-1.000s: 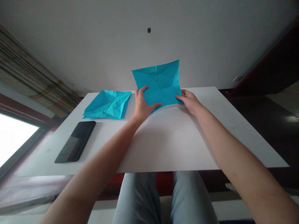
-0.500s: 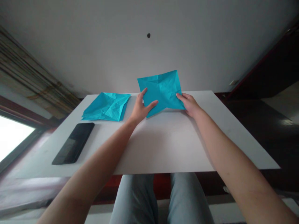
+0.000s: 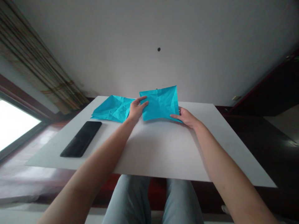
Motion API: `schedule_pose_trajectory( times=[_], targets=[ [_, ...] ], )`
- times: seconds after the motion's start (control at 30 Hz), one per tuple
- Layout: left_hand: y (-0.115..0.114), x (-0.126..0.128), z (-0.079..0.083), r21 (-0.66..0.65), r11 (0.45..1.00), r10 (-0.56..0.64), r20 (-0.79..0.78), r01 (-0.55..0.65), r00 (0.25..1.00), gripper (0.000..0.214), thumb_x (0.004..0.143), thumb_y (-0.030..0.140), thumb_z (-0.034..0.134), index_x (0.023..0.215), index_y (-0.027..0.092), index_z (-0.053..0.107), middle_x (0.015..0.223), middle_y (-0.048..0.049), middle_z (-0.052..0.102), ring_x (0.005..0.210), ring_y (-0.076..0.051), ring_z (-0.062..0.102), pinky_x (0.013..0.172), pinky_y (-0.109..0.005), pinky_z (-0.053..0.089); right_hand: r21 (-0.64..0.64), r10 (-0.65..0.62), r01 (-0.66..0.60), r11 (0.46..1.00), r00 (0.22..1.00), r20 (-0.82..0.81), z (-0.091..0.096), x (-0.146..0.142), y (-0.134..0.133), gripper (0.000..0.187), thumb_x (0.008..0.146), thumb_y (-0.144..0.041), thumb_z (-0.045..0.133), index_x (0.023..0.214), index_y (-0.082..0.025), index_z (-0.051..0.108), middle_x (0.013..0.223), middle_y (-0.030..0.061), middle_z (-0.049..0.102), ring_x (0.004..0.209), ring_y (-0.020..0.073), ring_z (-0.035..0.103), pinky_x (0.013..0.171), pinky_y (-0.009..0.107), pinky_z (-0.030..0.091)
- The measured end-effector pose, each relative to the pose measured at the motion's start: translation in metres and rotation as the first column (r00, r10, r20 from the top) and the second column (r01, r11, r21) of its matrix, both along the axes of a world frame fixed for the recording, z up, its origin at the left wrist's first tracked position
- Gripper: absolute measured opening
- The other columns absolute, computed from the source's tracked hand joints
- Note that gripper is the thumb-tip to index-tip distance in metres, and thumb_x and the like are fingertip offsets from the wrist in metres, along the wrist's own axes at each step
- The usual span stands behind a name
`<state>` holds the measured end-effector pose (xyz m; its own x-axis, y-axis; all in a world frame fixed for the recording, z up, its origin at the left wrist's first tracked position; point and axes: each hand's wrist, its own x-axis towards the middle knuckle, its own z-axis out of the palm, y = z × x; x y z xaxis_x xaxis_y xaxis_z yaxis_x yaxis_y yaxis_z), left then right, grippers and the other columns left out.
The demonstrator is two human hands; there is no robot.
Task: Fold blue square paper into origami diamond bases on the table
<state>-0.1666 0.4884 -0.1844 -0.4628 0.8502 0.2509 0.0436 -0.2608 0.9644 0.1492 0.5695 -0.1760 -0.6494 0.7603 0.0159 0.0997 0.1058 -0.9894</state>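
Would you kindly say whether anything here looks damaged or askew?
Just creasing: the blue paper at left on the white table looks wrinkled rather than smooth; the held blue sheet is creased too.

White tabletop [image 3: 163, 149]. On its left side lies creased turquoise paper [image 3: 114, 109], layered, near far edge; black phone [image 3: 81, 139] lies flat, slanted, closer to front, not touching paper.

Black phone [image 3: 81, 139], patterned curtain [image 3: 42, 62]
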Motion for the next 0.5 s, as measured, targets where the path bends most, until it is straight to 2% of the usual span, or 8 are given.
schedule_pose_trajectory(
  times=[0.07,0.17,0.27,0.37,0.43,0.5],
  targets=[
    [0.000,-0.005,0.000,-0.010,1.000,-0.023,0.077,0.024,0.997,0.062,0.087,0.038,0.098,0.144,0.019,0.086,0.145,-0.0152,0.087,0.148,-0.038,0.078,0.129,-0.056,0.065,-0.044,-0.042,0.042,0.998,0.999,0.000,-0.001,0.001,-0.002,0.082,0.075,-0.056,0.114,0.142,-0.031,0.074,0.156,0.0118,0.085,0.146,0.0391,0.081,0.141,0.068,0.055],
    [-0.002,-0.012,-0.001,-0.037,0.998,-0.046,0.157,0.052,0.987,0.069,0.087,0.037,0.100,0.152,0.020,0.083,0.143,-0.0150,0.088,0.140,-0.038,0.083,0.126,-0.058,0.068,-0.103,-0.018,0.015,0.995,1.000,-0.025,-0.004,0.001,-0.004,0.086,0.074,-0.047,0.115,0.145,-0.032,0.070,0.154,0.0105,0.086,0.143,0.0379,0.083,0.134,0.066,0.062],
    [-0.003,-0.017,0.000,-0.047,0.997,-0.044,0.190,0.054,0.981,0.073,0.087,0.030,0.101,0.156,0.021,0.081,0.147,-0.0145,0.087,0.138,-0.037,0.084,0.126,-0.058,0.068,-0.113,-0.007,0.004,0.994,1.000,-0.025,-0.007,0.000,-0.001,0.081,0.073,-0.051,0.114,0.139,-0.030,0.072,0.143,0.0115,0.089,0.130,0.0365,0.086,0.123,0.062,0.068],
    [-0.004,-0.018,0.002,-0.048,0.999,-0.015,0.150,0.023,0.989,0.071,0.086,0.025,0.099,0.155,0.022,0.082,0.153,-0.0138,0.085,0.150,-0.037,0.078,0.132,-0.054,0.064,-0.044,-0.127,0.125,0.991,0.989,-0.070,-0.010,-0.002,0.008,0.083,0.066,-0.064,0.113,0.130,-0.030,0.073,0.126,0.0079,0.092,0.115,0.0323,0.086,0.114,0.056,0.068],
    [-0.006,-0.017,0.006,-0.052,0.999,0.018,0.092,-0.013,0.996,0.069,0.085,0.025,0.098,0.153,0.021,0.083,0.156,-0.0147,0.084,0.159,-0.038,0.072,0.137,-0.053,0.059,0.021,-0.249,0.254,0.967,0.960,-0.127,-0.011,-0.004,0.013,0.085,0.061,-0.070,0.112,0.126,-0.031,0.074,0.112,0.0039,0.091,0.108,0.0295,0.084,0.107,0.050,0.067],
    [-0.009,-0.016,0.011,-0.037,0.998,0.050,0.039,-0.048,0.998,0.068,0.086,0.026,0.098,0.152,0.020,0.084,0.159,-0.0154,0.082,0.163,-0.039,0.069,0.139,-0.054,0.057,0.050,-0.320,0.331,0.942,0.935,-0.153,-0.012,-0.007,0.016,0.085,0.060,-0.073,0.111,0.125,-0.032,0.074,0.101,0.0010,0.089,0.098,0.0269,0.082,0.098,0.045,0.065]
  ],
)
